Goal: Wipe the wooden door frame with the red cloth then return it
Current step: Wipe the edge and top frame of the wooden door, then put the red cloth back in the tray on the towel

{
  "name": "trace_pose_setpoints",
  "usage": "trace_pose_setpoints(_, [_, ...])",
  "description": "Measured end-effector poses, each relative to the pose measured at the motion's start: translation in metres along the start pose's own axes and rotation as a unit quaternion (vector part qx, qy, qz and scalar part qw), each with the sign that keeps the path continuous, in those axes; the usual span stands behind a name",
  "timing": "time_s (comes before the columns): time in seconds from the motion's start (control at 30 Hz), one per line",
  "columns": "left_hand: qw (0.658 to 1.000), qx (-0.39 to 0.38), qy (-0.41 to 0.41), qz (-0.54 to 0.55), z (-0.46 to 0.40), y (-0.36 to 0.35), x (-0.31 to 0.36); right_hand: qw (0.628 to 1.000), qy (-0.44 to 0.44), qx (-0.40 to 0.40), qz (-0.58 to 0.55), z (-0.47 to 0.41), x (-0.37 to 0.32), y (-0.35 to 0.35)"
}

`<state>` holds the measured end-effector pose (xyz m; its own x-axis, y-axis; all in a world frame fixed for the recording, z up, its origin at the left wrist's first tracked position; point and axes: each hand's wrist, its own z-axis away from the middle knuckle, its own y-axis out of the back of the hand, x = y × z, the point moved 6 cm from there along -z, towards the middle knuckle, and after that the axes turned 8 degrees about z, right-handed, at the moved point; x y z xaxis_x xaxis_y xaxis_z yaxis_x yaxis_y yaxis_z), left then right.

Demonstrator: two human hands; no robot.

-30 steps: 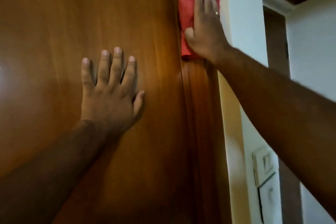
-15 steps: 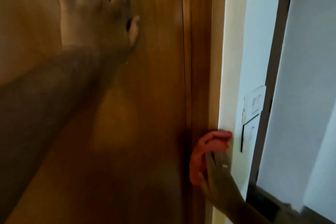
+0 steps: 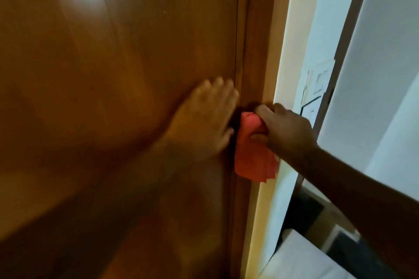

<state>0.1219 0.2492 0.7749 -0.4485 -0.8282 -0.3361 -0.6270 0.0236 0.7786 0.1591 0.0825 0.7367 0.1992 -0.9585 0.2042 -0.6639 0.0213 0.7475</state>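
The wooden door frame (image 3: 254, 41) runs top to bottom just right of the brown door (image 3: 113, 63). My right hand (image 3: 285, 127) is bunched around the red cloth (image 3: 251, 156) and presses it against the frame at mid height; the cloth's loose end hangs below my fist. Flat on the door lies my left hand (image 3: 204, 120), fingers spread and blurred, its fingertips close to the frame's edge, just left of the cloth.
A white wall (image 3: 301, 29) borders the frame on the right, with a switch plate (image 3: 317, 84) on it. Further right is a pale wall panel (image 3: 385, 75). A white surface (image 3: 301, 258) and dark floor show at the bottom right.
My right hand has dragged the cloth down the frame from the top to mid height. My left hand has slid down and right on the door, ending beside the cloth.
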Motion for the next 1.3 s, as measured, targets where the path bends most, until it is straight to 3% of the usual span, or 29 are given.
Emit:
trace_pose_setpoints(0.03, [0.997, -0.042, -0.014, 0.064, 0.021, -0.038, 0.025, 1.000, 0.007, -0.001, -0.010, 0.002, 0.001, 0.003])
trace_pose_setpoints(0.07, [0.989, -0.066, 0.024, 0.134, 0.032, -0.060, 0.039, 0.999, 0.000, -0.011, -0.031, 0.006, 0.002, 0.004])
trace_pose_setpoints(0.17, [0.920, -0.039, 0.172, 0.351, 0.042, -0.116, 0.056, 0.982, -0.077, -0.078, -0.156, 0.032, 0.025, -0.004])
trace_pose_setpoints(0.2, [0.879, -0.029, 0.203, 0.431, 0.051, -0.131, 0.068, 0.967, -0.113, -0.102, -0.204, 0.046, 0.036, -0.008])
trace_pose_setpoints(0.3, [0.691, -0.053, 0.254, 0.674, 0.069, -0.178, 0.108, 0.913, -0.192, -0.206, -0.294, 0.106, 0.068, -0.032])
trace_pose_setpoints(0.37, [0.585, -0.141, 0.273, 0.750, 0.077, -0.208, 0.142, 0.878, -0.232, -0.284, -0.307, 0.158, 0.093, -0.054])
trace_pose_setpoints(0.43, [0.513, -0.218, 0.289, 0.778, 0.088, -0.234, 0.170, 0.831, -0.288, -0.328, -0.345, 0.217, 0.119, -0.078])
trace_pose_setpoints(0.5, [0.461, -0.291, 0.305, 0.781, 0.101, -0.259, 0.201, 0.741, -0.383, -0.322, -0.448, 0.283, 0.140, -0.100])
trace_pose_setpoints(0.63, [0.313, -0.357, 0.381, 0.793, 0.138, -0.303, 0.270, 0.505, -0.575, -0.320, -0.560, 0.420, 0.149, -0.148])
trace_pose_setpoints(0.7, [0.249, -0.351, 0.451, 0.782, 0.162, -0.324, 0.310, 0.431, -0.610, -0.324, -0.580, 0.479, 0.145, -0.172])
trace_pose_setpoints(0.73, [0.235, -0.354, 0.483, 0.766, 0.176, -0.333, 0.328, 0.410, -0.622, -0.331, -0.579, 0.503, 0.139, -0.181])
trace_pose_setpoints(0.8, [0.234, -0.387, 0.522, 0.723, 0.205, -0.354, 0.367, 0.384, -0.648, -0.346, -0.560, 0.552, 0.130, -0.203])
trace_pose_setpoints(0.93, [0.347, -0.460, 0.538, 0.615, 0.265, -0.409, 0.422, 0.356, -0.716, -0.354, -0.485, 0.641, 0.103, -0.244])
trace_pose_setpoints(1.03, [0.399, -0.499, 0.508, 0.578, 0.298, -0.458, 0.455, 0.337, -0.752, -0.353, -0.442, 0.697, 0.086, -0.284])
trace_pose_setpoints(1.3, [0.467, -0.600, 0.420, 0.496, 0.372, -0.586, 0.517, 0.289, -0.815, -0.357, -0.353, 0.815, 0.030, -0.396])
